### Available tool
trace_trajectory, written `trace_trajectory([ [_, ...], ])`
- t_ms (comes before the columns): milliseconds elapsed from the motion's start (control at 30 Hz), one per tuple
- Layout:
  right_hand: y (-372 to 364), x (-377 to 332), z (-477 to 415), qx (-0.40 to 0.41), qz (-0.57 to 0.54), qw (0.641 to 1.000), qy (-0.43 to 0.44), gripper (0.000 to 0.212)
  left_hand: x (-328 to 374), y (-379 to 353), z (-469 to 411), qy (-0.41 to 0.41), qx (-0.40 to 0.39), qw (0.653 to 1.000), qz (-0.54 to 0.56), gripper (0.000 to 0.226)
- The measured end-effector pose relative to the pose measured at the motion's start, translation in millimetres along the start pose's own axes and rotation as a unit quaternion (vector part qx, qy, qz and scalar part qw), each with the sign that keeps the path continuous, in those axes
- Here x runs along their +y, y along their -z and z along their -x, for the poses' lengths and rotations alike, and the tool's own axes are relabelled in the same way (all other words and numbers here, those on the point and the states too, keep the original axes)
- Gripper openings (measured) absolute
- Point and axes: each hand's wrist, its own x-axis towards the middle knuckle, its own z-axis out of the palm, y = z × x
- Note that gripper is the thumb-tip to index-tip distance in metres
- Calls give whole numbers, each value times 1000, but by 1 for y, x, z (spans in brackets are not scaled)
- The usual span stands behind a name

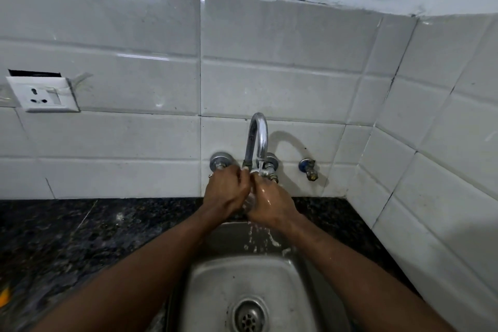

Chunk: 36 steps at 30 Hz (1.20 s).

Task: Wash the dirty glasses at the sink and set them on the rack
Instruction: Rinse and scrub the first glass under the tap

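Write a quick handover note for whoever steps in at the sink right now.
Left hand and right hand: pressed together under the running tap, above the sink. Something clear may sit between them; I cannot tell the grip.
No other glasses or rack in view.
Done: nothing I can confirm.
Left: washing and racking the glasses.

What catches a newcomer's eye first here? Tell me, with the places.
The two hands, left hand and right hand, meet at centre under the chrome tap, with water splashing down into the steel sink below. A clear glass seems to sit between them, but it is hard to make out. A white wall socket sits on the tiles at far left.
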Motion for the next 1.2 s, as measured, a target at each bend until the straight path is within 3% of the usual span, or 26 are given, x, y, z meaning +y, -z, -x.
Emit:
trace_trajectory([
  [133,19,3,0,-124,-126,984,-7,55,-3,9,6,-99,-34,994,34,26],
  [233,0,-3,4,-53,-23,998,-18,63,8,2,0,-12,-42,999,-19,38],
  [300,-5,-2,5,-24,-10,1000,-6,63,3,0,-1,-16,-30,999,-26,40],
  [433,17,4,2,-127,-133,983,-14,53,-6,0,2,-105,-11,994,-4,42],
  [467,17,2,2,-116,-121,986,-11,59,-5,-2,1,-91,-6,996,-22,45],
  [567,-3,-4,2,-40,-72,996,21,105,3,-5,-1,-19,-32,999,-39,68],
  [633,-10,1,3,-14,-100,995,24,103,8,-3,1,16,-44,998,42,75],
  [700,-8,8,5,11,-179,984,-3,93,10,-2,1,101,-22,982,156,76],
  [800,-4,6,4,80,-314,943,-71,81,-8,-11,5,292,-44,908,297,77],
  [867,0,-2,-2,134,-381,904,-142,68,-16,-23,21,413,-100,798,427,83],
  [933,3,-6,-11,200,-424,857,-215,46,-11,-34,38,473,-114,703,520,74],
  [1000,0,-7,-15,230,-441,834,-239,37,0,-46,43,474,-79,672,563,61],
  [1100,0,-10,-17,201,-474,826,-230,32,0,-51,40,460,-5,691,558,55],
  [1200,16,-9,-18,157,-415,877,-183,15,-5,-43,37,391,69,770,499,31],
])
